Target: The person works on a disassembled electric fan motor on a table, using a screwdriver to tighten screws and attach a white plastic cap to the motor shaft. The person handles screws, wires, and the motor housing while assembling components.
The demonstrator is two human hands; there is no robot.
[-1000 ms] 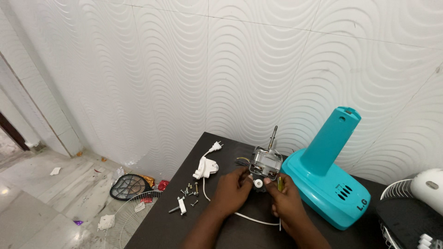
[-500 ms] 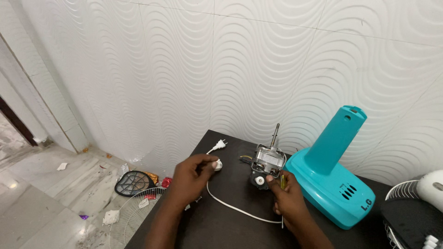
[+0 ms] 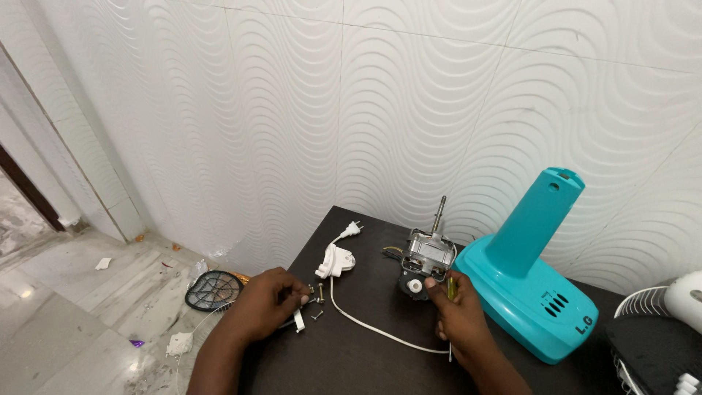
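A small fan motor [image 3: 423, 262] with an upright shaft stands on the dark table [image 3: 365, 358], next to a teal fan base [image 3: 528, 281]. My right hand [image 3: 457, 314] rests just in front of the motor and grips a screwdriver with a yellow-green handle [image 3: 450, 287]. My left hand [image 3: 272, 301] is at the table's left edge, its fingertips closed over several loose screws [image 3: 316, 296] and a small white piece [image 3: 298, 320]. A white power cord [image 3: 365, 325] runs from the motor to a plug [image 3: 351, 230].
A white plastic part [image 3: 335, 260] lies by the cord. A white fan guard and housing [image 3: 669, 311] sit at the far right. On the tiled floor to the left lie a racket-shaped insect swatter [image 3: 213, 289] and paper scraps. A wavy white wall stands behind.
My left hand has left the motor, passed the white cord part and come down to the screws at the table's left edge. My right hand stays by the motor.
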